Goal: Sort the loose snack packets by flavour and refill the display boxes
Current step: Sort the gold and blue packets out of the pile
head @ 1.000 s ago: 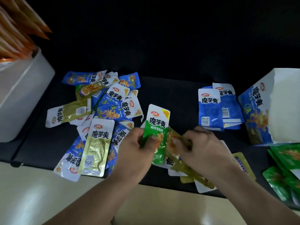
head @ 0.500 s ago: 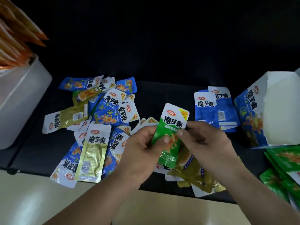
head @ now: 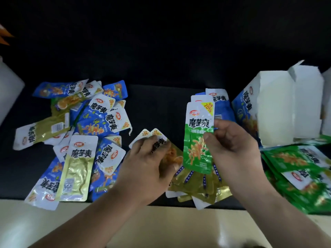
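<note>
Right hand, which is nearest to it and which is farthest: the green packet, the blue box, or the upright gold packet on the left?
1. Green packet: pinched in the right hand.
2. Blue box: just right of it.
3. Gold packet: far over on the left side.

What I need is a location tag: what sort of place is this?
Likely a shop or stockroom: loose blue foil snack packets heaped on a dark counter, an opened blue-and-white cardboard display box, sorted green foil packets beside it.
</note>
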Tool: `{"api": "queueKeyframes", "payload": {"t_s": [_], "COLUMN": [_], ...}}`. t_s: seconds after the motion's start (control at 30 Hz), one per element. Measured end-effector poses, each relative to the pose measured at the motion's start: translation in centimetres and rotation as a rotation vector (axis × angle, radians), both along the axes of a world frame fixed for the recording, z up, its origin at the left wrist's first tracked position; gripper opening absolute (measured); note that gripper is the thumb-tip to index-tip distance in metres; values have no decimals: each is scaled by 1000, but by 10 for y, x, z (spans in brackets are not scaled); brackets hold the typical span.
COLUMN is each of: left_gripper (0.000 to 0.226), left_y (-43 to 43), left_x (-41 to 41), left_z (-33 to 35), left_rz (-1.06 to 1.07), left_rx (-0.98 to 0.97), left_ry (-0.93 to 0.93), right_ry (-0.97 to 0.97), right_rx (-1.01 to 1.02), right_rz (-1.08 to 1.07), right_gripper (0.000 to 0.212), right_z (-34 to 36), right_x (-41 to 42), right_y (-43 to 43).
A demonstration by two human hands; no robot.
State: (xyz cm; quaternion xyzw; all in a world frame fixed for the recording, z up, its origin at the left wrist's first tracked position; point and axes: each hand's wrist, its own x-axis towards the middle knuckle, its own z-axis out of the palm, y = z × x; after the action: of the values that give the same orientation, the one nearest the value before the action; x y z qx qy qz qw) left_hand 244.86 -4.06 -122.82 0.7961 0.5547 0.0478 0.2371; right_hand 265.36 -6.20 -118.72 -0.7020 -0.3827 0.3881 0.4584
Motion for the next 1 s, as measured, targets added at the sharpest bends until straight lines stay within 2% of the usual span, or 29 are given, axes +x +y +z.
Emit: {"api": "queueKeyframes", "payload": {"t_s": [0.13, 0.2, 0.27, 0.33, 0.4, 0.47, 0.6, 0.8, 0.87, 0.97, 1.0], "left_gripper": [64, 53, 36, 22, 32, 39, 35, 36, 33, 26, 25], "left_y": [-6, -9, -16, -29, -45, -54, -59, -52, -52, -51, -52], "left_x": [6, 13, 32, 58, 80, 98, 132, 173, 181, 182, 180], "left_z": [8, 18, 42, 59, 65, 65, 64, 60, 55, 45, 44], "left_rz": [-1, 21, 113, 201, 199, 167, 91, 119, 131, 203, 234], "left_rx": [100, 163, -28, -347, -533, -555, -546, -600, -611, -526, -514], "left_ry": [-19, -120, -344, -557, -598, -599, -594, -660, -670, -675, -691], "right_ry": [31, 102, 138, 161, 201, 228, 262, 369, 332, 230, 179], "right_rx": [-34, -55, -72, -87, -90, -84, -86, -62, -32, -43, -73], "right_rz": [1, -14, -43, -81, -152, -241, -334, -334, -408, -559, -577], "right_gripper": [23, 20, 22, 26, 34, 41, 45, 76, 69, 35, 29], "right_z": [8, 15, 22, 28, 33, 33, 28, 22, 18, 13, 10], "right_x": [9, 13, 17, 24, 35, 48, 77, 101, 112, 131, 137], "right_y": [-22, -37, -54, -73, -93, -110, -134, -146, -146, -140, -137]}}
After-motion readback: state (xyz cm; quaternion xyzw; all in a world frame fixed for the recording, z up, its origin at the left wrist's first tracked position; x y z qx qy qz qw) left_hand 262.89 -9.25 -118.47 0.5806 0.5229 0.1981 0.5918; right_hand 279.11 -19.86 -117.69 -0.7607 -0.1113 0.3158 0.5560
